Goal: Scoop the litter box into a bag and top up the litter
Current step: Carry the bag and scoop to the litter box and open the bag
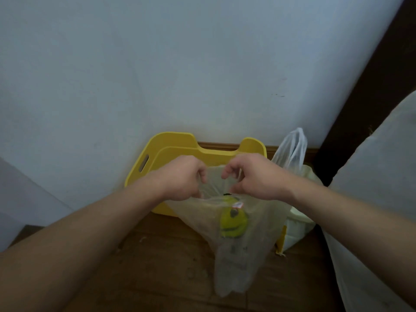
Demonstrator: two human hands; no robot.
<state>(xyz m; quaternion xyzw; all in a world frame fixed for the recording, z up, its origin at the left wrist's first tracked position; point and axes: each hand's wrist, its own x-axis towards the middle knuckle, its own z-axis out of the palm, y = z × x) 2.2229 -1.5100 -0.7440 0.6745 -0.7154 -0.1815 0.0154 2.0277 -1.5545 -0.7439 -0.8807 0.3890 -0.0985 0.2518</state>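
We hold a thin see-through bag [238, 255] above the wooden floor [157, 266]. Our left hand [182, 176] and right hand [254, 176] each keep a pinching grip on its top edge. The bag hides the front of the yellow litter box [180, 145] by the wall, and the litter is out of sight. A blurred green thing [233, 221] shows through the bag, whose print is unreadable. A white bag [290, 149] stands to the right.

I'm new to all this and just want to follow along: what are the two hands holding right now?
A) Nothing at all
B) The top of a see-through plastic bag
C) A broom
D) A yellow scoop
B: the left hand and the right hand both pinch the top edge of the translucent plastic bag, which hangs in front of the yellow litter box.
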